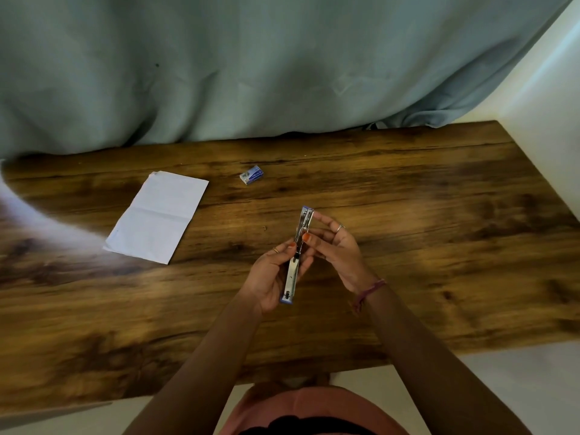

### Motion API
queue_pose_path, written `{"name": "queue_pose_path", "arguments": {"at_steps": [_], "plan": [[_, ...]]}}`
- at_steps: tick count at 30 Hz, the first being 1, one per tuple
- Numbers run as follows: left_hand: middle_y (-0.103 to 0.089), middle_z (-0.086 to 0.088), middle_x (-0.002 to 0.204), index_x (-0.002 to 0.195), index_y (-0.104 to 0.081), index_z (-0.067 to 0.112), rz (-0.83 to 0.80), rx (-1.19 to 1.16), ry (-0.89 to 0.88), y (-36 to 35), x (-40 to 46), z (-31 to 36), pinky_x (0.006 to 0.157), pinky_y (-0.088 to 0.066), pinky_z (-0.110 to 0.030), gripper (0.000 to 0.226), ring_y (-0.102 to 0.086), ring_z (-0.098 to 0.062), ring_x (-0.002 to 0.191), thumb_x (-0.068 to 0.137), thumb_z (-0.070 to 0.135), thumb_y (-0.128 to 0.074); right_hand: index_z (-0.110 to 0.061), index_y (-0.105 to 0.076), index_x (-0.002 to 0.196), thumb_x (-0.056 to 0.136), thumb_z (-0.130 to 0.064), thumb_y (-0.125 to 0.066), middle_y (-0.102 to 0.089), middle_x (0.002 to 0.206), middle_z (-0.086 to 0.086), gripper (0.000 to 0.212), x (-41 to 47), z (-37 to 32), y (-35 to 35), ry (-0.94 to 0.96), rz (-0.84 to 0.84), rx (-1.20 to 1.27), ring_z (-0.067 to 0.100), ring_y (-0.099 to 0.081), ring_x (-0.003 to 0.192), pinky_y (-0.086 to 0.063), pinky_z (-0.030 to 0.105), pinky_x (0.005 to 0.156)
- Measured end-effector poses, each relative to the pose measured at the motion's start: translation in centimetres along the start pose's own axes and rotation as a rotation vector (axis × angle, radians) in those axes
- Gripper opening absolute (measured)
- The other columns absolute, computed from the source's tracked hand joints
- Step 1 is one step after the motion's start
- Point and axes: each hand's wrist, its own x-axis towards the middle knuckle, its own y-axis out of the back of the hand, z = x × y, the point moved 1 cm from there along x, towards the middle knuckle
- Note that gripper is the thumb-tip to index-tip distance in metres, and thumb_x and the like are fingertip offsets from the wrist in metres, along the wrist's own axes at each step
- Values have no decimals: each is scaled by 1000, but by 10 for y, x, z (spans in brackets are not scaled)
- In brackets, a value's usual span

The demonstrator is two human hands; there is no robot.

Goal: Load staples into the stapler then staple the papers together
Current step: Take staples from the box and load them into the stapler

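Left hand [272,277] grips the stapler [296,255] body; right hand [335,246] pinches its top.

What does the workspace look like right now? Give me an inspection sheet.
Surface: wooden table, dark grain.
Job's things: stapler opened out flat, held above the table; papers lying flat to the left; staple box behind, apart from both.
Clutter: a tiny speck on the table; cannot tell what it is.
Grippers: left hand grips the stapler's near half; right hand holds its far half, thumb on top.
Cables: nothing seen.
Surroundings: pale blue cloth hanging behind the table; white wall on the right.
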Motion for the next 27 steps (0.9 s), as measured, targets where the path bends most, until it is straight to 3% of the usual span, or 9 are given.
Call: {"name": "queue_pose_path", "arguments": {"at_steps": [4, 7, 11, 14, 17, 22, 27], "plan": [[-72, -17, 103, 117, -63, 5, 20, -4, 11, -2, 2, -1, 69, -60, -30, 26, -72, -21, 86, 95, 6, -49, -24, -49, 128, 73, -16, -74, -72, 107, 3, 60, 1, 1, 1, -14, -11, -5, 11, -69, 91, -55, 28, 83], [-70, -19, 111, 118, -62, 3, 23, -33, -4, -3, 4, 0, 72, -60, -30, 27, -72, -21, 92, 94, 6, -50, -28, -50, 126, 81, -15, -70, -70, 107, -1, 51, 1, -1, -1, 11, 40, -76, 9, -67, 91, -54, 23, 78], [-71, -18, 112, 120, -61, 3, 43, -58, -18, -1, 8, 1, 72, -60, -29, 28, -72, -20, 94, 95, 8, -50, -28, -50, 123, 84, -27, -68, -61, 116, -7, 43, 3, -10, -5, 339, 190, -638, 6, -61, 102, -51, 20, 83], [-72, -18, 108, 116, -62, 1, 48, -88, -13, -1, 10, 2, 77, -60, -32, 26, -72, -20, 93, 94, 8, -52, -22, -58, 112, 86, -23, -66, -66, 108, -5, 27, 5, -15, -9, 471, 151, -785, 8, -65, 96, -55, 26, 81], [-73, -17, 105, 116, -62, 0, 55, -74, -21, 0, 12, 3, 76, -60, -32, 26, -72, -20, 91, 94, 10, -54, -18, -62, 105, 86, -21, -67, -67, 97, -10, 20, 7, -16, -9, 536, 152, -842, 0, -65, 88, -52, 12, 77], [-74, -7, 93, 105, -70, 8, 100, 87, -54, 4, 17, 4, 78, -55, -28, 18, -68, -13, 83, 91, 14, -60, -11, -67, 106, 87, -20, -67, -71, 103, 0, 22, 9, -14, -5, 568, 159, -889, 0, -65, 90, -51, 11, 78], [-73, -6, 89, 101, -71, 7, 110, 87, -39, 7, 23, 5, 69, -56, -26, 15, -65, -14, 81, 91, 9, -59, -11, -67, 106, 86, -15, -67, -70, 101, -4, 21, 10, -16, -3, 522, 111, -821, -3, -63, 93, -49, 10, 80]]}}
